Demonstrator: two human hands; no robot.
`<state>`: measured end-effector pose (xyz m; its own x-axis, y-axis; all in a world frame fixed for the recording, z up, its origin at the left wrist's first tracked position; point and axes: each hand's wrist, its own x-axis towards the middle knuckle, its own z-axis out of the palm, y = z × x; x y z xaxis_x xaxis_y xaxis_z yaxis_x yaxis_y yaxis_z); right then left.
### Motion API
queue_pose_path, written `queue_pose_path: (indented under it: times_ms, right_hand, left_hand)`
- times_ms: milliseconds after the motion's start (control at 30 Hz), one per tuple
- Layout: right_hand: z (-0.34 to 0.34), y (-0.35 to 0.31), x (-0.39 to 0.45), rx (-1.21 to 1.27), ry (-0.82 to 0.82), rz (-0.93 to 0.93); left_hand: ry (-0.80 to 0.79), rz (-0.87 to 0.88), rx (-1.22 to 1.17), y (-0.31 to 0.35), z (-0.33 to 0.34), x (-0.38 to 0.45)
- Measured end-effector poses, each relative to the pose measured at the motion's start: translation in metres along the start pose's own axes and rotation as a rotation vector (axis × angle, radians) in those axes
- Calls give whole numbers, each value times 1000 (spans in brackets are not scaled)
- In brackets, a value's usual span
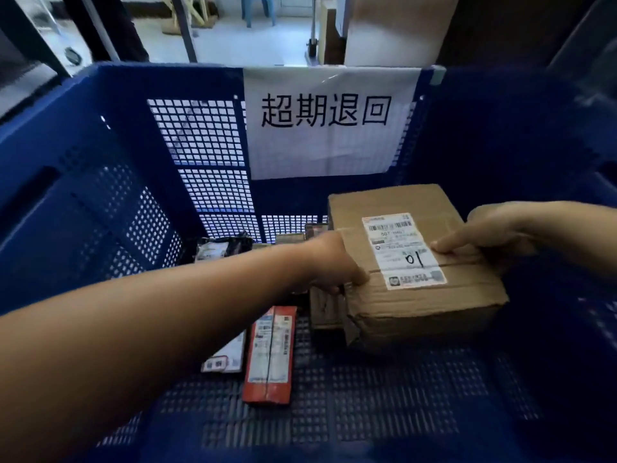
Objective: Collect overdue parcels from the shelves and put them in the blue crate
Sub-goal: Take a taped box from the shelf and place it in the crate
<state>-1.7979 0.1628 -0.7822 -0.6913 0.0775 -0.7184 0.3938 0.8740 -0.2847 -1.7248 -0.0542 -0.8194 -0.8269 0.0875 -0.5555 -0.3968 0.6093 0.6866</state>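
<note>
Several half-hidden parcels (pixel 230 247) behind left hand (pixel 330 262)

blue crate (pixel 100 202) of perforated matt plastic; brown box (pixel 417 295) of creased matt cardboard with glossy tape; white paper sign (pixel 330 145).

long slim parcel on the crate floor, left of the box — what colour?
Red-orange with a white printed label; the slim parcel lies flat on the blue crate floor. Clearest in the head view.
</note>
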Motion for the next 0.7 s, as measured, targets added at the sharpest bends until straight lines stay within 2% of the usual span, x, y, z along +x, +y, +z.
queue_pose_path:
  times_ms: [200,367,533,600,700]
  right_hand:
    - [-12,45,9,-162,-25,153]
    - [16,85,34,-89,-152,256]
    - [49,109,67,-89,-270,300]
    - [58,117,75,-89,-310,301]
    - [69,125,80,-82,-363,304]
  left_hand:
    - [-162,-18,75,14,56,22]
    - [-293,-25,155,-1,94,37]
    - [-390,-95,346,-16,102,45]
    - [-482,-114,384,-26,107,48]
    - [-543,-215,243,-36,112,48]
